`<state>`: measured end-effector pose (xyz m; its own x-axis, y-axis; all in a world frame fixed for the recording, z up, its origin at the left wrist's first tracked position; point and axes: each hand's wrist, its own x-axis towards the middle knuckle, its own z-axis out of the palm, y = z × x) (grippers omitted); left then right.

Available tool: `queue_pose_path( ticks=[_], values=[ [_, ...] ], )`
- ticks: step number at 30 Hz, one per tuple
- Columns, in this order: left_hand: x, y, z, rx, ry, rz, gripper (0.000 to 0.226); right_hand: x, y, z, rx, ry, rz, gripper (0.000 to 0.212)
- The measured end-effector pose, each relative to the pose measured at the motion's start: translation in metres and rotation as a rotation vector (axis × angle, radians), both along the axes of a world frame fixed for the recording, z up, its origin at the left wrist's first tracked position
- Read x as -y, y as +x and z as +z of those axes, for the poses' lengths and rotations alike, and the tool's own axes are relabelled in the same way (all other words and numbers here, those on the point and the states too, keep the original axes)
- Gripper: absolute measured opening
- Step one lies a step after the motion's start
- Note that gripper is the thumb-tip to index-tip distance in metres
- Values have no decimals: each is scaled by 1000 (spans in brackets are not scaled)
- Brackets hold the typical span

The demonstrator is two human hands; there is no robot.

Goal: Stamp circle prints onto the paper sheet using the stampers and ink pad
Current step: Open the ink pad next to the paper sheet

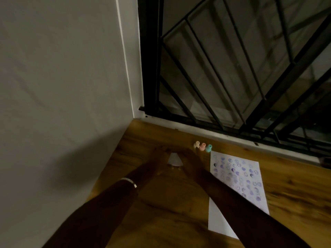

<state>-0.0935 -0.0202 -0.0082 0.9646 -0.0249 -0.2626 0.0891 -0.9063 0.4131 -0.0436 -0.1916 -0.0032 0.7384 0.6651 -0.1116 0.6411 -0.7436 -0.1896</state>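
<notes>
Both forearms reach to the table's far left corner, left hand [162, 154] and right hand [188, 158] around a white object [174, 160], grip unclear, likely inking; stampers [203, 146] wait beside the paper sheet [236, 178].

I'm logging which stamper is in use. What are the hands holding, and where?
No stamper: the yellow stamper, pink stamper and teal stamper stand untouched. Left hand and right hand flank a small white object; grip unclear.
</notes>
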Motion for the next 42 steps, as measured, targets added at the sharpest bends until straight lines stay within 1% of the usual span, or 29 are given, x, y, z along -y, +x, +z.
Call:
queue_pose_path(
  ticks=[2, 3, 4, 5, 6, 7, 8, 9, 10, 11, 12, 13, 14, 16, 18, 20, 23, 25, 29, 31, 33, 35, 39, 42],
  values=[
    [10, -18, 9, 30, 61, 17, 73, 8, -19, 6, -160, 54, -2, 59],
    [11, -31, 9, 39, 64, 47, 70, 8, -29, -2, -231, 107, -13, 57],
    [14, -42, 11, 45, 50, 75, 68, 8, -36, -8, -200, 156, -75, 55],
    [16, -52, 11, 47, 31, 100, 67, 14, -44, -13, -169, 275, -233, 52],
    [19, -61, 10, 65, 18, 112, 66, 26, -52, -9, -249, 293, -385, 50],
    [23, -70, 8, 84, 16, 114, 65, 31, -52, -13, -78, 193, -493, 49],
    [26, -77, 5, 93, 23, 98, 65, 36, -59, -17, -32, 117, -408, 53],
    [28, -86, 0, 92, 21, 78, 67, 31, -65, -25, -22, 120, -232, 57],
    [29, -96, -5, 91, 8, 56, 69, 34, -82, -23, -179, 24, -58, 59],
    [30, -106, -11, 98, -8, 46, 71, 38, -95, -20, -189, 24, 43, 60],
    [33, -116, -14, 108, -20, 43, 72, 45, -103, -18, -148, 92, 35, 61],
    [36, -126, -16, 117, -33, 48, 72, 46, -105, -24, -118, 98, 15, 63],
    [39, -136, -18, 135, -49, 62, 73, 49, -111, -25, -123, 132, -12, 66],
    [47, -152, -22, 194, -112, 108, 80, 53, -124, -28, -192, 197, -29, 69],
    [51, -163, -26, 237, -173, 138, 75, 59, -131, -31, -184, 256, -17, 68],
    [51, -168, -26, 238, -209, 141, 69, 63, -133, -29, -194, 278, -17, 70],
    [48, -168, -19, 214, -233, 136, 64, 66, -129, -26, -313, 286, -45, 72],
    [45, -167, -11, 202, -271, 139, 60, 70, -124, -24, -387, 312, -42, 66],
    [39, -162, 0, 139, -392, 197, 47, 72, -111, -21, -442, 405, -61, 39],
    [37, -156, 4, 156, -418, 235, 37, 68, -105, -15, -454, 507, -142, 25],
    [36, -146, 5, 185, -392, 270, 31, 62, -100, -10, -450, 601, -261, 15],
    [35, -138, 4, 177, -375, 307, 31, 57, -95, -10, -439, 612, -322, 12],
    [32, -126, 0, 138, -435, 411, 30, 46, -92, -16, -494, 665, -414, 13],
    [30, -120, -4, 123, -460, 496, 30, 42, -91, -21, -449, 683, -441, 13]
  ],
)
